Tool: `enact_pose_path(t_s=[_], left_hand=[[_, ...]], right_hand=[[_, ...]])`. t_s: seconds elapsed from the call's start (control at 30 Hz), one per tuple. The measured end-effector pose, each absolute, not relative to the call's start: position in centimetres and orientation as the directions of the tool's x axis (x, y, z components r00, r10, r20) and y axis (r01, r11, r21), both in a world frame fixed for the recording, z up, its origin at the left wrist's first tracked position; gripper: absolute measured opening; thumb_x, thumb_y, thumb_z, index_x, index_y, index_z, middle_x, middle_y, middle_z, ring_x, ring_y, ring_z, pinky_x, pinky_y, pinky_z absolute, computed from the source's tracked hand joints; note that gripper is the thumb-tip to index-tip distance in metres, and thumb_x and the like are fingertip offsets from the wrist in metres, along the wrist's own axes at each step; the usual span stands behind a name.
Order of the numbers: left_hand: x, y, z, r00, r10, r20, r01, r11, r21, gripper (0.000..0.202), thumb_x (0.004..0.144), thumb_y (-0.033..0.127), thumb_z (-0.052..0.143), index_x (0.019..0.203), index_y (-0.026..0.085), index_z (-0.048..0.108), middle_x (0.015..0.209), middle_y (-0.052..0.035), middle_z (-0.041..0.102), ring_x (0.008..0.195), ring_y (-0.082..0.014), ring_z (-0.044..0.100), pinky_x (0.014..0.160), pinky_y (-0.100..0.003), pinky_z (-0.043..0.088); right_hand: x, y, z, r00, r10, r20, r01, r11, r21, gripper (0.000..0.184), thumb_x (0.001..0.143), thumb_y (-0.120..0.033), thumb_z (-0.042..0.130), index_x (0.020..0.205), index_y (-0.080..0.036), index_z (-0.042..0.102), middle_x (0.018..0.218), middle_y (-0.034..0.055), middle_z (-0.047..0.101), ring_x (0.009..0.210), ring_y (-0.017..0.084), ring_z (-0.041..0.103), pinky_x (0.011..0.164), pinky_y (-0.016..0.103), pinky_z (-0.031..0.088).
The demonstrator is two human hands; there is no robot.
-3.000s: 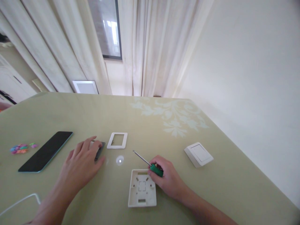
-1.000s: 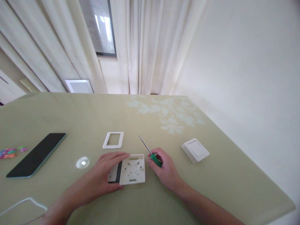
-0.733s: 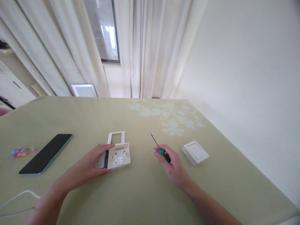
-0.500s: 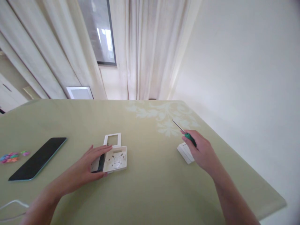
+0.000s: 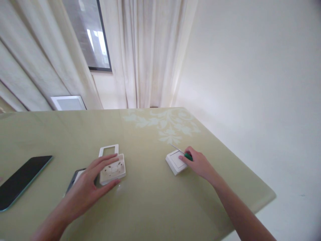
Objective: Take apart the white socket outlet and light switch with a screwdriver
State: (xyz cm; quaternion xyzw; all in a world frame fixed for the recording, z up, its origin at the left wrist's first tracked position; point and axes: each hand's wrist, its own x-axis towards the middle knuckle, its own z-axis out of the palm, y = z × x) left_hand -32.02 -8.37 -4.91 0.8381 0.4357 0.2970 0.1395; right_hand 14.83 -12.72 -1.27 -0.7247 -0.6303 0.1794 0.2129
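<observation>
bare left grip (image 5: 91,180), bare right grip (image 5: 200,164), bare forearms (image 5: 232,201)

- Table (image 5: 150,201): pale green, light floral motif (image 5: 168,121) at 1 o'clock.
- Slab (image 5: 23,180), black-faced, phone-like: flat, at 9 o'clock.
- Plate (image 5: 72,179), dark-edged, partly hidden: 9 o'clock, between slab and box.
- Box (image 5: 115,169), white, shallow, inside up: 9 o'clock, near centre.
- Frame (image 5: 116,148), white: box's 12 o'clock, near edge hidden.
- Switch (image 5: 175,161), white, rocker up: 3 o'clock.
</observation>
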Motion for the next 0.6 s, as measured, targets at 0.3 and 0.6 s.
enact_pose_path(t_s=[0.3, 0.6], left_hand=[[-19.6, -14.4, -4.8, 0.631, 0.708, 0.318, 0.520, -0.690, 0.503, 0.079, 0.101, 0.039, 0.079, 0.168, 0.035, 0.036, 0.162, -0.0115, 0.063, 0.145, -0.0337, 0.065, 0.118, -0.056, 0.060], [-12.0, -11.6, -4.7, 0.571, 0.798, 0.191, 0.580, -0.557, 0.594, 0.074, 0.097, 0.042, 0.078, 0.159, 0.016, 0.046, 0.154, -0.0216, 0.062, 0.143, -0.0425, 0.060, 0.122, -0.068, 0.051]], right_hand=[[9.8, -9.5, 3.8, -0.215, 0.973, 0.083, 0.704, 0.213, -0.677, 0.031, 0.105, -0.047, 0.059, 0.099, -0.020, 0.072, 0.096, 0.0054, 0.077, 0.090, 0.022, 0.069, 0.081, 0.033, 0.050], [7.1, -9.1, 10.9, -0.498, 0.847, 0.187, 0.621, 0.499, -0.605, 0.016, 0.110, -0.035, 0.067, 0.112, -0.021, 0.074, 0.103, 0.0027, 0.077, 0.094, 0.021, 0.069, 0.087, 0.033, 0.047]])
